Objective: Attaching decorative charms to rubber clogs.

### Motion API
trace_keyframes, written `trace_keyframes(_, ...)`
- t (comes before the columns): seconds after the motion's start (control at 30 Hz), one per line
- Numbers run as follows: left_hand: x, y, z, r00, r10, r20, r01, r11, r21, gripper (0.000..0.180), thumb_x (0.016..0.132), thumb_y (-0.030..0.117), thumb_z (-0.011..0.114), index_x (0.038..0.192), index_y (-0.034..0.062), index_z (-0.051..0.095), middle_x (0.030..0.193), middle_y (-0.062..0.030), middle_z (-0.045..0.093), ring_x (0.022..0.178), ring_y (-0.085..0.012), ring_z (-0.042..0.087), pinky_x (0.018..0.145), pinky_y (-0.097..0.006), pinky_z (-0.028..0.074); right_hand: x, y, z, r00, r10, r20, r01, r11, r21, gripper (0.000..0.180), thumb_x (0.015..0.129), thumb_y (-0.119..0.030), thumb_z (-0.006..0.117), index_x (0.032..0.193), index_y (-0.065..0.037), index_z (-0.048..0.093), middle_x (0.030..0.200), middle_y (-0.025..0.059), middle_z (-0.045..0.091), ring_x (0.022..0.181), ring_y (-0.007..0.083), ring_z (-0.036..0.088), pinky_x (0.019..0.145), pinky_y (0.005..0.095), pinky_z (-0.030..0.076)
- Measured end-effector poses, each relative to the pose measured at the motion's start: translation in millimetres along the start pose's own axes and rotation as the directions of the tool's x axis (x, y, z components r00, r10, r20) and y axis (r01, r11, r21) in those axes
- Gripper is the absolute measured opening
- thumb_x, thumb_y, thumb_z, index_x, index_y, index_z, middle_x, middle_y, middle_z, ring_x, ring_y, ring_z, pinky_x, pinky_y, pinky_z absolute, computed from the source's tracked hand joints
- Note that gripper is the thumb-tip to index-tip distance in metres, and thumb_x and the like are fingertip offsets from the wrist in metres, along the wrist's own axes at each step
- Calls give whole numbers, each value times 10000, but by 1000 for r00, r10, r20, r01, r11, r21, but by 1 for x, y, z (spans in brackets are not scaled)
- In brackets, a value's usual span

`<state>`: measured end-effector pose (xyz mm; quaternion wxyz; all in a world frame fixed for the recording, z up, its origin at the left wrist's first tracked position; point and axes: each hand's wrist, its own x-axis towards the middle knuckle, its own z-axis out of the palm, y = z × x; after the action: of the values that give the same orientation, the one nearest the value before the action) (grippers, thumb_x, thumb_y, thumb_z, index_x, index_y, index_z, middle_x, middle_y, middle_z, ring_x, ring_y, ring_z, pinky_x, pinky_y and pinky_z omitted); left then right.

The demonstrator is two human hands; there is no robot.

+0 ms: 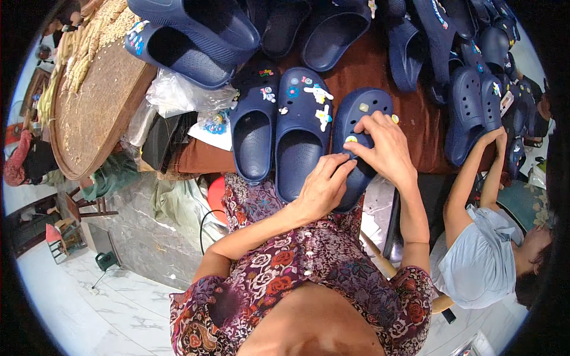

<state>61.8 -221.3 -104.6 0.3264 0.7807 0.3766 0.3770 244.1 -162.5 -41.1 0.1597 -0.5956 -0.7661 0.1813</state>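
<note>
A navy foam clog [346, 113] with holes in its upper lies at the table's near edge in front of me. Small charms dot its upper, among them a pale one [363, 107] and a white-and-yellow one [351, 139]. My right hand [387, 147] bends over the upper, thumb and fingers closed around that part, thumb by the white-and-yellow charm. From the left, my left hand [325, 185] pinches the clog near its opening, fingertips close to my right thumb. Beside it on the left lie a clog with white character charms [303, 118] and another decorated clog [252, 101].
More navy clogs [335, 35] crowd the far side of the brown-covered table [409, 142]. Clear plastic bags [187, 95] and a round woven tray [101, 113] are at left. At right, a person in a light shirt [481, 255] handles another navy clog [464, 113].
</note>
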Motion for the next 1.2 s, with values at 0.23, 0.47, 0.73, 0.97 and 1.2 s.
trace_keyframes(0.23, -3, -8, 4, 999, -36, -13, 36, 999, 29, 367, 767, -69, 672, 1110, 13, 574, 1130, -168, 593, 1053, -354, 587, 893, -418, 504, 13, -6, 9, 998, -33, 50, 40, 991, -131, 441, 668, -333, 846, 853, -58, 555, 871, 106, 575, 845, 322, 586, 736, 432, 464)
trace_keyframes(0.47, 2, -7, 0, 1000, -28, -5, 29, 998, 48, 361, 757, -72, 670, 1095, 15, 577, 1107, -133, 600, 1012, -330, 598, 843, -404, 518, 14, -5, 11, 998, -9, 68, 17, 993, -117, 339, 712, -267, 818, 815, -40, 586, 837, 130, 623, 815, 347, 626, 709, 451, 478)
trace_keyframes(0.73, 4, -3, 5, 997, -64, -40, 67, 996, 67, 346, 750, -69, 660, 1077, 17, 587, 1089, -117, 604, 986, -314, 606, 833, -390, 528, 22, 3, -1, 986, -69, 153, 71, 997, -14, 242, 871, -219, 685, 800, 4, 624, 813, 204, 618, 809, 411, 631, 716, 491, 481)
trace_keyframes(0.97, 5, -2, 2, 998, -58, -28, 60, 994, 86, 353, 747, -61, 658, 1083, 17, 585, 1091, -118, 604, 987, -311, 606, 828, -390, 528, 24, 27, -2, 977, 200, -72, -159, 914, 373, 268, 959, -239, 623, 907, 20, 665, 772, 142, 640, 690, 212, 625, 670, 336, 479)
trace_keyframes(1.2, 7, -4, 1, 999, -30, -13, 31, 994, 108, 362, 737, -56, 662, 1082, 23, 585, 1087, -118, 609, 980, -309, 610, 804, -388, 535, 5, 67, 9, 930, 368, -8, -283, 730, 622, 255, 1000, -239, 580, 1008, -34, 732, 793, 5, 650, 710, 54, 562, 652, 229, 467)
